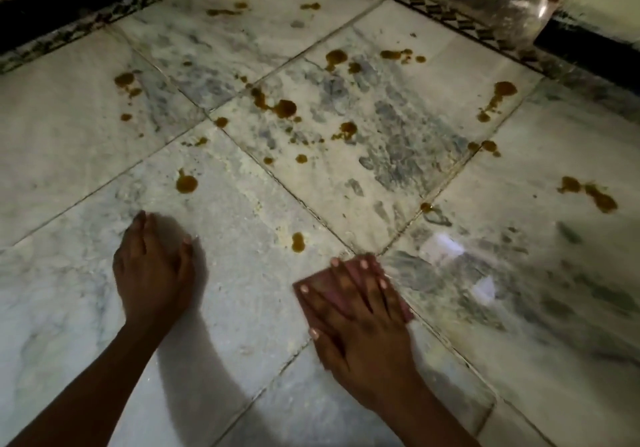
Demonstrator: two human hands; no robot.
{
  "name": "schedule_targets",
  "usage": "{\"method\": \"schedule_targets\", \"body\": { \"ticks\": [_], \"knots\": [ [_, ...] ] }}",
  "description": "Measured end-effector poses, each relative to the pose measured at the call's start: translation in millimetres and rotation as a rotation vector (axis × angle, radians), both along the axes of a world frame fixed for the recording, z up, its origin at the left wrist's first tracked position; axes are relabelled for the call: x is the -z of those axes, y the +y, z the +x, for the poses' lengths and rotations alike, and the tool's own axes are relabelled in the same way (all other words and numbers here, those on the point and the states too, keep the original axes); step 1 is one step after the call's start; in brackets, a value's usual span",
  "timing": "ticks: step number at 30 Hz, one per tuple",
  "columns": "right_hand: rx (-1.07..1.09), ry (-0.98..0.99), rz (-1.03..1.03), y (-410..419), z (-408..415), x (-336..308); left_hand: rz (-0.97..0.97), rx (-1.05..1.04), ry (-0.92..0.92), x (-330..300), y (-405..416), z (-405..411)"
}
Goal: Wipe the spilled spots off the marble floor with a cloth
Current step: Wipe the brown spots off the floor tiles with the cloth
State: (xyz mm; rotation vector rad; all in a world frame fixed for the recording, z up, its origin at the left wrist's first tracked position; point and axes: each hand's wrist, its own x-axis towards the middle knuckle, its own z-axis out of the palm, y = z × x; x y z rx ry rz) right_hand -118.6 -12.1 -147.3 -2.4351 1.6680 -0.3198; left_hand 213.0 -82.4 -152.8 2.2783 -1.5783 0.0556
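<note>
We pressed the cloth flat on the marble floor with our right hand. The fingers were spread wide over it; we did not pinch it, we held it down with the palm. Only a pinkish edge of the cloth showed around the fingers. Our left hand rested on the floor to the left of the cloth, well apart from it, palm down and holding nothing, probably as a support.

The nearest spot was just beyond the cloth, forward and a little to the left of the fingertips. It was close to the cloth but not touching it. Its longer side pointed away from us. The right hand was clearly nearer to it than the left one. So we judged that the next move should be a short push forward and slightly left.

Many other brown spots were farther ahead and to both sides. The task looked to be near its beginning.
</note>
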Motion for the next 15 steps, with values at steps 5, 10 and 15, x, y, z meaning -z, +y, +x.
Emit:
{"method": "schedule_targets", "body": {
  "ticks": [5,10,15],
  "knots": [
    [0.226,0.01,-0.009,-45,27,6,0.037,-0.049,0.025,7,3,18],
    [0.066,0.024,0.002,-92,88,8,0.029,-0.085,0.039,5,-1,15],
    [-0.189,0.086,0.042,-54,48,-8,0.062,-0.107,0.075,0,-1,9]
  ]
}}
